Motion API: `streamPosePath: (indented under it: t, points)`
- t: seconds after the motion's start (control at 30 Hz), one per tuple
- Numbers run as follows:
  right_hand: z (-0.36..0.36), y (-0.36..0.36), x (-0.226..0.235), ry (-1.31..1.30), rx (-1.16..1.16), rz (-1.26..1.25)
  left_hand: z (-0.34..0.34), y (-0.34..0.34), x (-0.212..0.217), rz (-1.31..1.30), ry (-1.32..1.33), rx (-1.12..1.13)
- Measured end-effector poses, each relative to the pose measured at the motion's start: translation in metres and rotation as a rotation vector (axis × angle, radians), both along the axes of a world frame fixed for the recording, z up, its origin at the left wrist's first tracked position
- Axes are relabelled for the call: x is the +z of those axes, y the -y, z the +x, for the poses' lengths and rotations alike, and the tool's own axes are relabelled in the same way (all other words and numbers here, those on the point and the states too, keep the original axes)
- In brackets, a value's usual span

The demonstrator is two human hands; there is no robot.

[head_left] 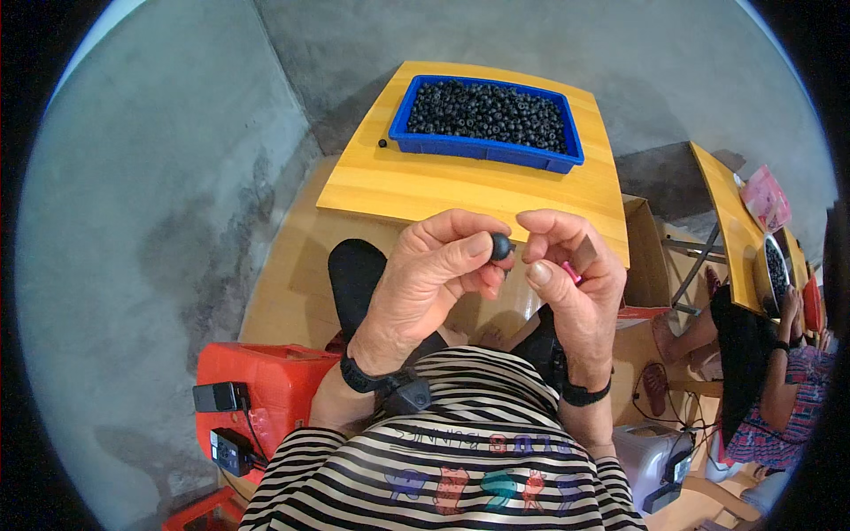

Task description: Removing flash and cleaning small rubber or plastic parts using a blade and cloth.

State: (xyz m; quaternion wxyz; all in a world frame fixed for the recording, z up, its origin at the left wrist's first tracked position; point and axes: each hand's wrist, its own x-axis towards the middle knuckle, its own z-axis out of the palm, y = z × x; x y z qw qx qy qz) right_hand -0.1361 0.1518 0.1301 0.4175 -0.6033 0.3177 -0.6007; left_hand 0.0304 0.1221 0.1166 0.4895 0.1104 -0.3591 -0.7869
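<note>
Centrally in the frame, a small dark round bead is pinched between the thumb and fingertips of the left hand. Just right of it, the right hand is curled around a small pink object, its fingertips nearly touching the bead. Above, toward the top centre, a blue tray filled with dark beads is set on a wooden table; one loose bead is seen just left of the tray.
</note>
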Motion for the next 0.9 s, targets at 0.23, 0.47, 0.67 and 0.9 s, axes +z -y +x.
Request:
streamPosePath:
  t: [0.23,0.47,0.67,0.9]
  points:
    - [0.0,-0.012,-0.008,-0.472,-0.261,-0.172,0.006,0.002,-0.012,0.027,-0.02,-0.003]
    - [0.009,-0.012,-0.006,-0.598,-0.284,-0.413,0.007,-0.004,-0.008,-0.005,0.098,0.097]
    - [0.012,-0.013,-0.012,-0.64,-0.357,-0.53,0.006,-0.005,-0.014,-0.054,0.065,0.135]
    - [0.011,-0.01,-0.017,-0.653,-0.373,-0.576,0.009,-0.006,-0.017,-0.103,0.089,0.108]
